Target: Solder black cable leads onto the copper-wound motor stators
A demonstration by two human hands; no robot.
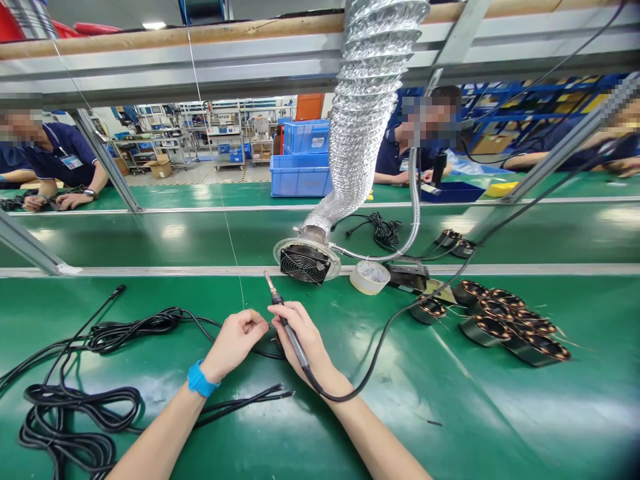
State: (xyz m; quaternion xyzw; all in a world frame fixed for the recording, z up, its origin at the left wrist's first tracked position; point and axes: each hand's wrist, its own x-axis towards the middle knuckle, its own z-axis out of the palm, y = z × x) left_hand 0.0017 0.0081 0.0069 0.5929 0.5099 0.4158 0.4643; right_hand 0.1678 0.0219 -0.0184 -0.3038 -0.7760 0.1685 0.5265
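Note:
My right hand [301, 337] is closed round a soldering iron [285, 319], whose tip points up and away toward the fan. The iron's black cord runs back over my wrist and off to the right. My left hand [234, 343], with a blue band on the wrist, is pinched shut on a thin black cable [200, 325] close beside the right hand. What sits between the two hands is mostly hidden by my fingers. A thin strand of solder wire [235, 267] hangs down from above toward my hands.
Coils of black cable [80, 407] lie at the left on the green bench. A fume fan [305, 262] on a silver hose, a tape roll [369, 277] and several copper-wound coils [500, 320] stand ahead and right. Other people work across the belt, near blue crates [300, 163].

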